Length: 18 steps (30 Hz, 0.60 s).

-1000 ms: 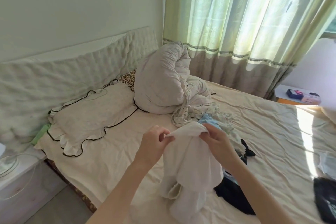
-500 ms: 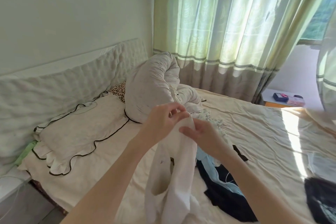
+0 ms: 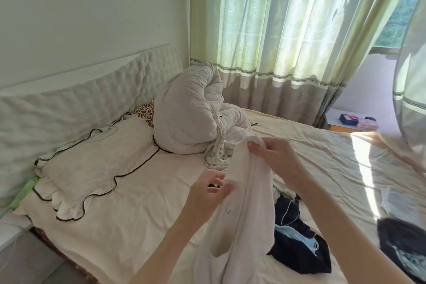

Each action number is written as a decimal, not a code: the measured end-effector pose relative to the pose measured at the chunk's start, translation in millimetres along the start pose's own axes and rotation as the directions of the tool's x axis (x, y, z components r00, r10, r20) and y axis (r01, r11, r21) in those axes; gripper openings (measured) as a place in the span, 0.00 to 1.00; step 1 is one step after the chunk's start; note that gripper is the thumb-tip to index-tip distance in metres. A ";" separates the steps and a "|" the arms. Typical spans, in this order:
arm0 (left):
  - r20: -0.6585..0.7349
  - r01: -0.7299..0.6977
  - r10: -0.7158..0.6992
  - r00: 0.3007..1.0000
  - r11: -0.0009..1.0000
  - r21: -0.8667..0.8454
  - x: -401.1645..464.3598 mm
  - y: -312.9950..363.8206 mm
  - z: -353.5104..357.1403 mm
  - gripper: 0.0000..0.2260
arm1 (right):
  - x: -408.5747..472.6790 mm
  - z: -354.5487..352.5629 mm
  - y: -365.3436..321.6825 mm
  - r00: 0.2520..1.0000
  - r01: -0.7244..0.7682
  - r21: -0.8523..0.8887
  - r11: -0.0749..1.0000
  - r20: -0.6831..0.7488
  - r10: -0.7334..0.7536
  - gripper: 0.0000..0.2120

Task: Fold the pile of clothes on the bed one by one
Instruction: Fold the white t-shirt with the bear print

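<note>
A white garment [image 3: 244, 210] hangs lifted above the cream bed sheet [image 3: 129, 221]. My right hand [image 3: 274, 157] pinches its top edge, held highest. Lower and to the left, my left hand [image 3: 211, 193] pinches the garment's side edge between thumb and fingers. Behind and below the garment lie a dark navy garment [image 3: 297, 244] with a light blue piece on it, and a patterned white cloth [image 3: 217, 154] bunched near the duvet. The lower part of the white garment runs out of the frame's bottom.
A rolled grey-white duvet [image 3: 186, 113] stands at the head of the bed beside a frilled pillow [image 3: 92, 154] and a leopard-print pillow [image 3: 145, 112]. A black printed garment [image 3: 403, 246] lies at the right. Curtains [image 3: 276, 30] and a side table [image 3: 350, 120] stand behind.
My right hand has risen with the garment's top edge. My left hand has dropped from the top and slid down along the garment's left side. The camera shifted slightly right.
</note>
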<state>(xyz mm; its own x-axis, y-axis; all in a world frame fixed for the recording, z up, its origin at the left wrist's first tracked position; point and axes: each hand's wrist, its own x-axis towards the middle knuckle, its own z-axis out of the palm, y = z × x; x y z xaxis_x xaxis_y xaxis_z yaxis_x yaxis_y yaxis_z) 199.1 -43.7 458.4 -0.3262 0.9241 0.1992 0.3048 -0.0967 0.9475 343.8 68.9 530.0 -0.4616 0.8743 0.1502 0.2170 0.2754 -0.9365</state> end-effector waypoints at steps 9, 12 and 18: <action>0.033 0.116 -0.117 0.993 0.993 0.025 23.2 27.5 -8.3 0.03 | -1.6 -2.7 24.3 0.992 -0.091 -0.072 0.993 -0.091 0.084 0.17; 0.030 0.140 -0.145 0.989 0.981 0.131 39.2 47.1 -20.9 0.02 | -18.1 -3.2 33.2 0.996 -0.004 -0.171 0.985 -0.091 -0.012 0.05; 0.103 -0.072 0.034 0.994 0.916 0.396 46.0 79.4 -10.0 0.04 | -40.4 19.4 22.4 0.985 0.172 -0.369 0.913 0.059 -0.161 0.11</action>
<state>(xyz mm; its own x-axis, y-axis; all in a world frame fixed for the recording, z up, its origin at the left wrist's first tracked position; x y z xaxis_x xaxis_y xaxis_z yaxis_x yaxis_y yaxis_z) 199.3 -12.6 545.2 -0.2218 0.9534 0.2047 0.6567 -0.0091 0.7541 350.7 32.0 496.9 -0.5406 0.7933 0.2800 0.4367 0.5491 -0.7126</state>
